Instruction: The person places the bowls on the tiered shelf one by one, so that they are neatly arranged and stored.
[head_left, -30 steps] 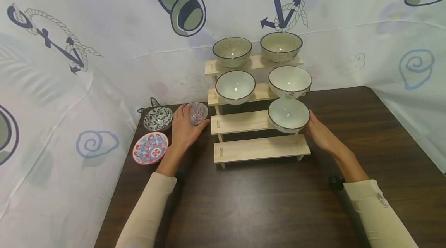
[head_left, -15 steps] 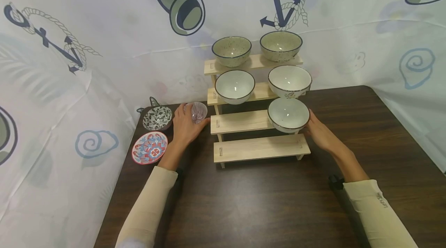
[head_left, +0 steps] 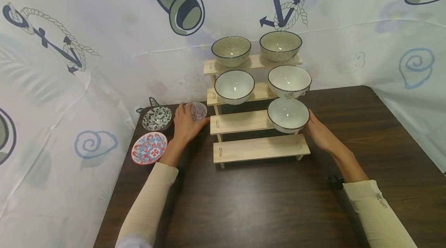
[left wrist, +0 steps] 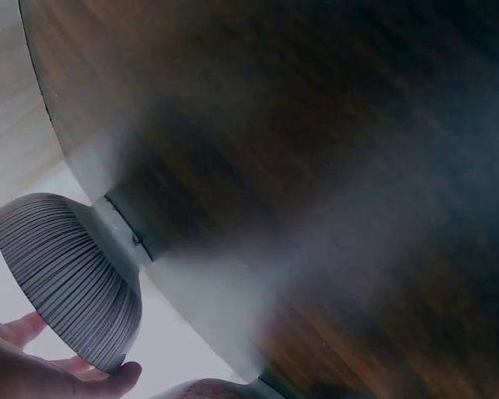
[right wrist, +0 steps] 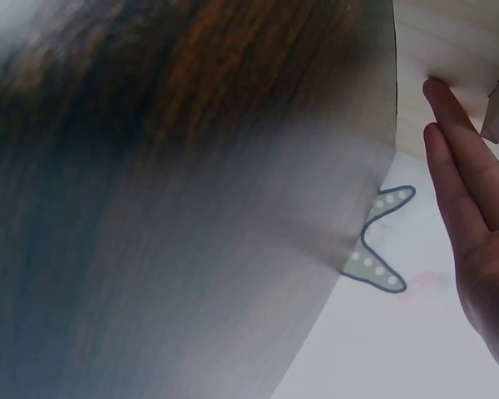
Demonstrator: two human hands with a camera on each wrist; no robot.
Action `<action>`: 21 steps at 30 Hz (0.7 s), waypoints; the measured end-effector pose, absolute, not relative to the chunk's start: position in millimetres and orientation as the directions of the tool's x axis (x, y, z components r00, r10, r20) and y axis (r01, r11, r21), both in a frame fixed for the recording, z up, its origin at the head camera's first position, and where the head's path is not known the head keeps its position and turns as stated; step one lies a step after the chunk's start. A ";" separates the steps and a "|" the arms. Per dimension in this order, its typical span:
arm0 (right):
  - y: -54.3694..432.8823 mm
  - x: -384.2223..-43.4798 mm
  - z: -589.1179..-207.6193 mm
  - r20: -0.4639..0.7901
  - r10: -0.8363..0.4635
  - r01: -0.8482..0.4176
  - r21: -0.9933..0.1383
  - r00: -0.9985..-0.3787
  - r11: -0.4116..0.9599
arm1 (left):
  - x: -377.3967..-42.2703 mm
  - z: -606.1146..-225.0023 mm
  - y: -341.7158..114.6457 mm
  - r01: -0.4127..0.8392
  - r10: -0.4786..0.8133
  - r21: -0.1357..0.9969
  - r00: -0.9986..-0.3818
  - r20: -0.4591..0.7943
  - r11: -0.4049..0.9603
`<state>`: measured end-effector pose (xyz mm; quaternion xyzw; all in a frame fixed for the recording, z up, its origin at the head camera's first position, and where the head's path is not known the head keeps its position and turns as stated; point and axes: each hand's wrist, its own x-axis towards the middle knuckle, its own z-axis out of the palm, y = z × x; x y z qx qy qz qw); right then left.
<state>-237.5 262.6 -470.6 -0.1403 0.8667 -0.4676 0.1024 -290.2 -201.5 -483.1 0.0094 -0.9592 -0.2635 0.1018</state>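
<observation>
My left hand is on a small purple-striped bowl at the back left, just beside the wooden stand. In the left wrist view the same bowl shows its dark ribbed outside, and the fingers curl at its rim. My right hand lies along the stand's right side, next to a white dark-rimmed bowl on the third tier. Straight fingers show against the pale wood in the right wrist view; the bowl partly hides their tips from the head camera.
The four-tier stand carries two speckled green bowls on top and two white bowls below them. A black-and-white leaf-patterned bowl and a red-and-blue patterned dish sit near the table's left edge. A printed cloth hangs behind.
Almost nothing differs. The left forearm has shifted very slightly, while both hands stay at the same bowl and stand; all bowls keep their places.
</observation>
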 end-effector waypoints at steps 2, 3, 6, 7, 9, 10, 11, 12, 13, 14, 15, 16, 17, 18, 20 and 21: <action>262.8 -237.2 -470.3 -0.052 -0.332 -0.139 -0.838 -0.942 0.527 | -292.4 -483.6 -201.7 0.022 -0.077 0.513 -0.982 0.171 0.858; 262.8 -237.2 -470.2 -0.053 -0.330 -0.137 -0.838 -0.943 0.528 | -293.3 -483.8 -201.8 0.016 -0.079 0.515 -0.984 0.162 0.857; 262.8 -237.1 -470.3 -0.053 -0.326 -0.136 -0.837 -0.944 0.530 | -296.0 -484.1 -202.0 -0.002 -0.089 0.526 -0.986 0.139 0.850; 262.7 -237.3 -470.5 -0.050 -0.326 -0.138 -0.838 -0.944 0.527 | -296.9 -484.5 -202.2 -0.008 -0.093 0.529 -0.987 0.134 0.849; 262.3 -238.1 -471.1 -0.048 -0.326 -0.138 -0.841 -0.944 0.523 | -297.8 -485.0 -202.4 -0.020 -0.101 0.538 -0.988 0.120 0.843; 262.3 -238.1 -471.2 -0.050 -0.325 -0.134 -0.843 -0.944 0.521 | -298.2 -484.9 -202.6 -0.027 -0.104 0.539 -0.988 0.113 0.842; 262.4 -238.5 -471.7 -0.052 -0.324 -0.132 -0.844 -0.945 0.520 | -298.8 -484.8 -203.0 -0.033 -0.105 0.538 -0.989 0.105 0.842; 262.4 -238.7 -472.0 -0.056 -0.322 -0.128 -0.844 -0.945 0.521 | -299.4 -485.0 -203.5 -0.039 -0.108 0.535 -0.989 0.098 0.844; 262.4 -238.9 -472.2 -0.056 -0.321 -0.125 -0.848 -0.945 0.515 | -300.0 -484.6 -203.6 -0.043 -0.108 0.530 -0.990 0.093 0.847; 262.4 -239.1 -472.5 -0.057 -0.319 -0.121 -0.850 -0.946 0.512 | -300.8 -483.9 -203.5 -0.047 -0.109 0.525 -0.990 0.087 0.850; 262.5 -239.2 -472.6 -0.055 -0.320 -0.121 -0.853 -0.946 0.507 | -301.3 -482.7 -203.4 -0.052 -0.110 0.519 -0.991 0.082 0.853; 262.6 -239.0 -472.5 -0.054 -0.320 -0.122 -0.854 -0.946 0.506 | -302.2 -481.9 -203.1 -0.057 -0.111 0.512 -0.991 0.076 0.857; 262.8 -239.0 -472.5 -0.053 -0.320 -0.123 -0.854 -0.946 0.506 | -303.0 -480.7 -203.0 -0.061 -0.113 0.512 -0.991 0.072 0.857; 262.7 -238.7 -472.3 -0.054 -0.320 -0.122 -0.854 -0.946 0.505 | -303.7 -479.7 -202.5 -0.066 -0.116 0.511 -0.991 0.066 0.857; 262.8 -238.3 -472.4 -0.053 -0.320 -0.123 -0.853 -0.946 0.507 | -304.1 -476.4 -201.5 -0.080 -0.120 0.515 -0.992 0.044 0.853; 262.9 -237.9 -472.5 -0.055 -0.320 -0.123 -0.852 -0.946 0.510 | -304.1 -474.7 -201.2 -0.086 -0.119 0.518 -0.992 0.032 0.851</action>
